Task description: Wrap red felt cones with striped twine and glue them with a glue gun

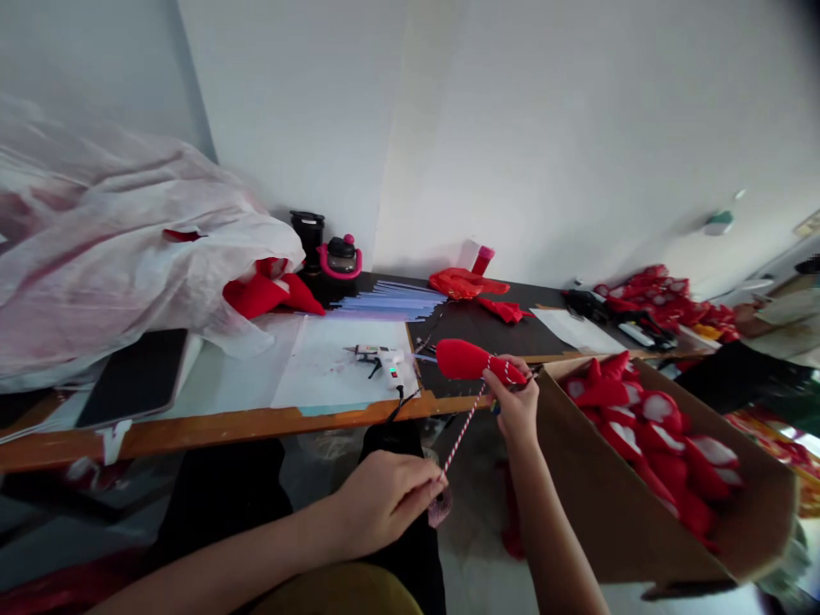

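In the head view, my right hand [514,400] is closed around the narrow end of a red felt cone-shaped piece [459,360], held above the table's front edge. A red-and-white twisted cord [466,424] winds around that narrow end. From there it runs taut, down and to the left, into my left hand [398,495], which pinches it between thumb and fingers over my lap. On a white sheet [324,367] to the left of the felt piece lies a white glue gun [384,360] with a small green light, its nozzle pointing left.
A cardboard box [595,478] of red and white felt pieces [659,427] stands at right. Glue sticks [388,301] lie at the table's back. A tablet [136,377] and a big white bag [141,248] occupy the left. Another person's dark sleeve [723,376] shows far right.
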